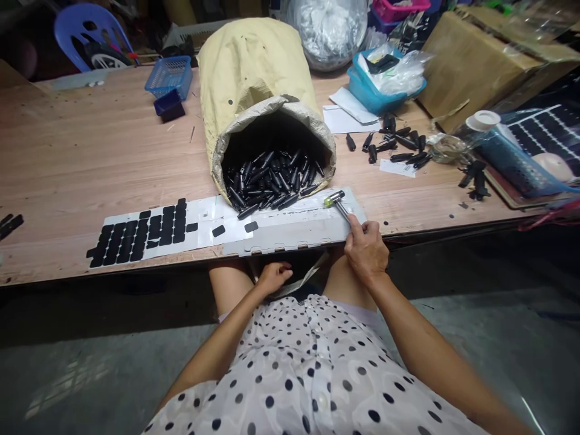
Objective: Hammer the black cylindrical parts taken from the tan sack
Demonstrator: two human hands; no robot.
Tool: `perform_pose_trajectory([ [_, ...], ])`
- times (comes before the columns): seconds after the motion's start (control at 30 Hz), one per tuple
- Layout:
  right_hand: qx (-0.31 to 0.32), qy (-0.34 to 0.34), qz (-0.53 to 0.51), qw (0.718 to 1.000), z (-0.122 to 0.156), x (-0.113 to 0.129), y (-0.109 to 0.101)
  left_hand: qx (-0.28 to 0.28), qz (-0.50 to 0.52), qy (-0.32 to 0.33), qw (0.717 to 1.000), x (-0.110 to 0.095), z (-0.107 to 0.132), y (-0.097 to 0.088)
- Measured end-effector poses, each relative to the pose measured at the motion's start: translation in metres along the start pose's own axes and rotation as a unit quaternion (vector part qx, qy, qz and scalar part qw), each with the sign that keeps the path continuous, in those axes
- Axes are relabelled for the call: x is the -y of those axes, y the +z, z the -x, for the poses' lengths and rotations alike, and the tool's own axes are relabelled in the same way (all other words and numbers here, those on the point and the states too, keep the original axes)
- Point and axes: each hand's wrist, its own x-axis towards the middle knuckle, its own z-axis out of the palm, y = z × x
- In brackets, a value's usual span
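My right hand (368,249) is closed round the handle of a small hammer (334,198), whose head with a yellow-green face rests over the grey cardboard sheet (290,232) at the table's front edge. Below that edge, over my lap, my left hand (274,278) has its fingers curled together; whether anything is in them I cannot make out. Beside it, between my knees, is the pale rim of an open bag (308,275). A yellowish sack (258,66) lies on the table, its mouth towards me, full of black pen-shaped pieces (272,178).
Black rounded stickers (122,241) sit in rows on a white sheet at the left. Loose black parts (394,145) lie at the right, near a blue basin (385,90), a cardboard box (480,66) and a clear jar (483,127). Blue baskets (168,75) stand at the back left.
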Motion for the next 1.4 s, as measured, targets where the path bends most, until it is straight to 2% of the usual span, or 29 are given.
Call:
perform_pose_trajectory([
  [0.07,-0.005,-0.004,-0.002,1.0,0.0,-0.001,0.0,0.039,-0.006,0.057,0.998,-0.017,0.023,-0.011],
  [0.1,-0.007,-0.006,-0.004,1.0,0.0,-0.001,0.0,0.045,-0.01,0.094,0.995,-0.026,0.031,-0.021],
  [0.13,-0.007,-0.008,-0.007,1.0,0.0,-0.001,0.0,0.026,-0.017,0.127,0.991,-0.036,0.035,-0.033],
  [0.17,-0.005,-0.009,-0.011,1.0,-0.001,-0.001,0.0,-0.015,-0.029,0.15,0.988,-0.044,0.036,-0.047],
  [0.2,-0.001,-0.007,-0.014,1.0,-0.001,-0.001,0.0,-0.08,-0.049,0.162,0.982,-0.05,0.032,-0.063],
  [0.3,0.005,0.001,-0.02,1.0,-0.001,0.0,0.0,-0.291,-0.143,0.139,0.936,-0.057,0.007,-0.107],
  [0.37,0.0,0.001,-0.02,1.0,-0.002,0.001,0.001,-0.364,-0.194,0.112,0.904,-0.052,-0.015,-0.126],
  [0.43,-0.006,-0.004,-0.019,1.0,-0.001,0.001,0.001,-0.38,-0.229,0.095,0.891,-0.045,-0.031,-0.135],
  [0.57,-0.008,-0.005,-0.013,1.0,-0.001,0.003,0.001,-0.359,-0.266,0.079,0.891,-0.034,-0.04,-0.133],
  [0.7,-0.012,-0.002,-0.012,1.0,0.0,0.004,0.003,-0.361,-0.279,0.108,0.883,-0.027,-0.027,-0.13],
  [0.8,-0.012,-0.004,-0.018,1.0,0.001,0.004,0.004,-0.371,-0.269,0.14,0.878,-0.03,-0.017,-0.124],
  [0.87,-0.014,-0.002,-0.021,1.0,0.001,0.004,0.005,-0.355,-0.258,0.163,0.884,-0.039,-0.016,-0.113],
  [1.03,-0.016,0.001,-0.028,0.999,0.002,0.004,0.006,-0.239,-0.246,0.219,0.914,-0.07,-0.033,-0.072],
  [1.13,-0.018,-0.002,-0.039,0.999,0.002,0.004,0.006,-0.207,-0.23,0.226,0.924,-0.074,-0.047,-0.058],
  [1.4,0.006,0.015,-0.066,0.998,-0.002,0.003,-0.001,-0.209,-0.181,0.226,0.934,-0.064,-0.058,-0.06],
])
